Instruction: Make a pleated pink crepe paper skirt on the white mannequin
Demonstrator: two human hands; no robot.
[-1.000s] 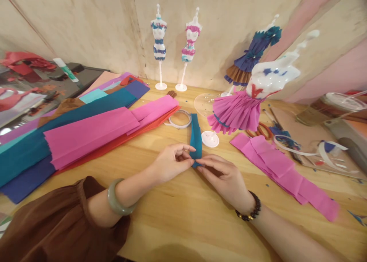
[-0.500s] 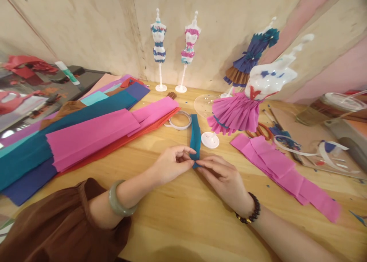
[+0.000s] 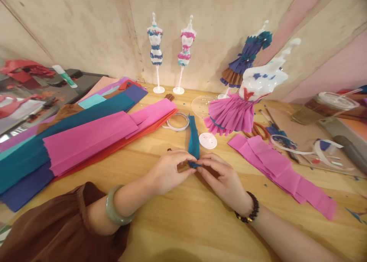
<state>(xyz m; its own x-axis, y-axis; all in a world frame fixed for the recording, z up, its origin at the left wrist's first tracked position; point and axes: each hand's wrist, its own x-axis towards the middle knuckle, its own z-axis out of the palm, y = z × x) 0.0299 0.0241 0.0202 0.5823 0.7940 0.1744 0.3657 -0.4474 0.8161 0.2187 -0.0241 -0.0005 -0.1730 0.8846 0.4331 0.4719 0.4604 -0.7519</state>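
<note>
A narrow teal crepe paper strip (image 3: 194, 135) lies lengthwise before me, its near end raised and curled between my fingertips. My left hand (image 3: 172, 168) pinches that end from the left, thumb below and fingers above. From the other side my right hand (image 3: 222, 174) grips the same end between thumb and forefinger. Just beyond the strip's left edge is a roll of double-sided tape (image 3: 178, 121). To its right stands a small white dress form (image 3: 262, 80) in a pleated pink paper skirt (image 3: 231, 114), on a round white base (image 3: 208, 140).
Folded crepe paper, pink (image 3: 91, 141) and teal (image 3: 24, 160) among it, covers the left side. Pink strips (image 3: 282, 166) lie at right, near orange-handled scissors (image 3: 259, 131) and a lidded drink cup (image 3: 323, 107). Two painted mini dress forms (image 3: 156, 48) stand by the wall.
The strip's near end has been lifted and bent upward between my fingers. My left fingers and thumb have spread slightly apart. The view has shifted a little.
</note>
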